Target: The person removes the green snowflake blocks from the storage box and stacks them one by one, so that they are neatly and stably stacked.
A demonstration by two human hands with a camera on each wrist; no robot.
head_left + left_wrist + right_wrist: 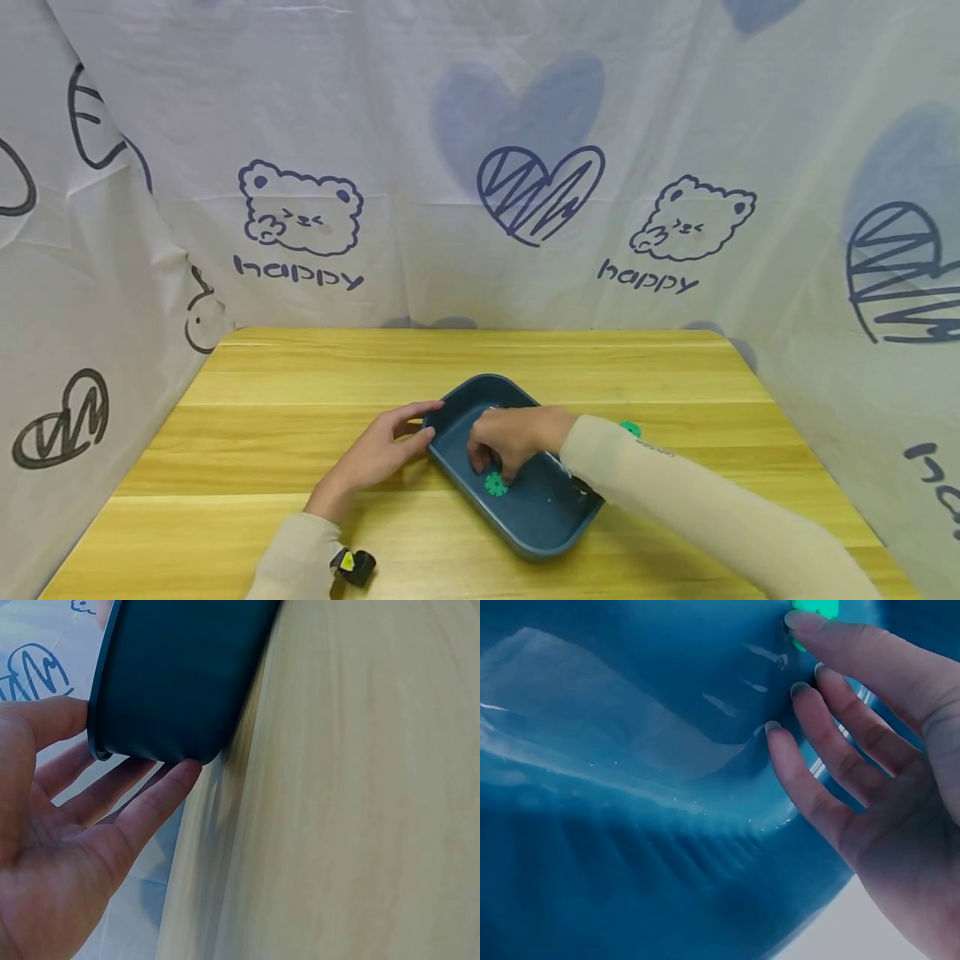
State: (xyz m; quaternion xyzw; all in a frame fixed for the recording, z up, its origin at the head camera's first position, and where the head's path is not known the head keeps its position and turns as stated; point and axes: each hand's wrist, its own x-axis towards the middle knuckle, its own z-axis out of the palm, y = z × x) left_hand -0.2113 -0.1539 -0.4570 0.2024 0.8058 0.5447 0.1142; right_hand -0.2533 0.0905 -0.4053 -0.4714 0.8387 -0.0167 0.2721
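A dark blue basin [540,517] lies at a slant on the wooden table. My right hand [513,435] reaches down inside it and pinches a green snowflake disc [496,484] close over the floor. In the right wrist view the thumb lies over the disc [819,607], and three other fingers curl below it; the index finger is hidden. At the basin's left end my left hand [382,446] touches the rim. The left wrist view has its thumb right at the rim and its extended fingers [161,802] against the outer wall.
Another green disc [630,428] lies on the table behind the right sleeve [675,492], partly covered by it. A black wrist device [358,568] is at the left cuff. White printed cloth [420,283] hangs behind and along both sides of the wooden table [300,375].
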